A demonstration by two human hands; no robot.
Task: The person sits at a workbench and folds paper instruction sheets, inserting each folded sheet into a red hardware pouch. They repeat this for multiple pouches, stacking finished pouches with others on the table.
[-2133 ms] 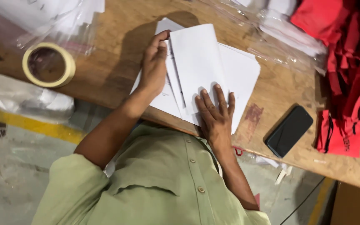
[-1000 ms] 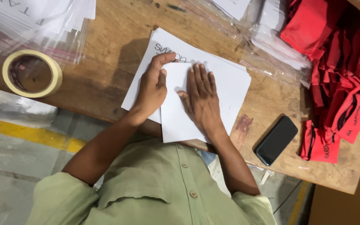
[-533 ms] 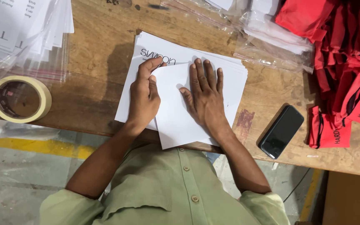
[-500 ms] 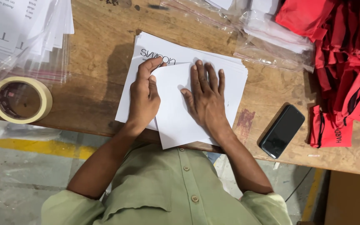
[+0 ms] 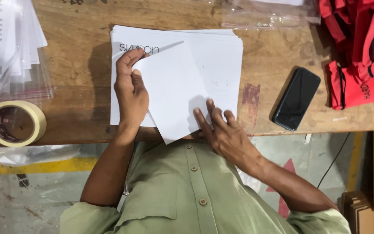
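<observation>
Head view: left hand (image 5: 130, 86) lies loosely curled on left edge of folded white paper sheet (image 5: 174, 93), fingertips lifted, gripping nothing. Right hand (image 5: 221, 130), half a second ago flat on sheet's middle, has slid back to its near right corner, fingers spread, open. Sheet now lies skewed on white paper stack (image 5: 221, 56), near corner overhanging wooden desk (image 5: 78, 65) edge; crease looks pressed. Outward: black phone (image 5: 296, 99) right; red fabric pieces (image 5: 356, 43) far right; masking tape roll (image 5: 16, 122) left; clear plastic bags of printed sheets (image 5: 9, 52) upper left.
</observation>
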